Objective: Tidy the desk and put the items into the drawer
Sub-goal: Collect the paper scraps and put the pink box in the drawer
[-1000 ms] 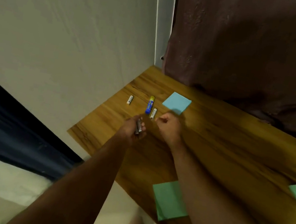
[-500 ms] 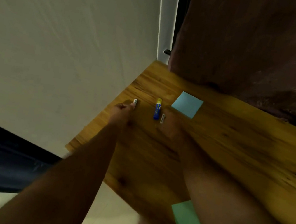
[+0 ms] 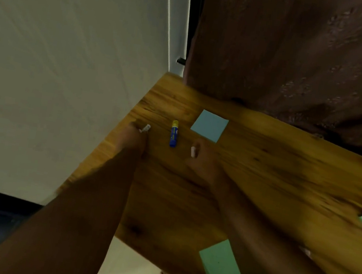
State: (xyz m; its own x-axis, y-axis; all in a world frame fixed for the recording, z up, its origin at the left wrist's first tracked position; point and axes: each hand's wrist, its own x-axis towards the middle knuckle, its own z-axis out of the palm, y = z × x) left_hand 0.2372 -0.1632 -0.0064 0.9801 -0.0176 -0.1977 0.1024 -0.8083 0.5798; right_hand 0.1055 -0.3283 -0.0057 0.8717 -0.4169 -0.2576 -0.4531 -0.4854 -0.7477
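Taking the blue glue stick as landmark: a second ago both hands were bunched together just on the near side of it, the left already holding a small dark battery. Since then they have been spread apart. The left hand has been carried out to the white battery lying left of the glue stick near the surface's left edge, and the right hand has been brought to the second white battery, just right of the glue stick's near end.

This is judged to mean that the small loose items are being gathered two at a time; nothing has yet been carried off, and no drawer is in view.

As to the grip: the left fingertips are at the battery's near end, touching or nearly so; whether it is pinched cannot be told through the blur, nor whether the dark battery is held. The right hand's fingers are curled beside the second battery, which appears to be pinched at their tips.

The glue stick is untouched. A blue sticky note lies beyond it to the right; two green notes lie well nearer, at the surface's front.
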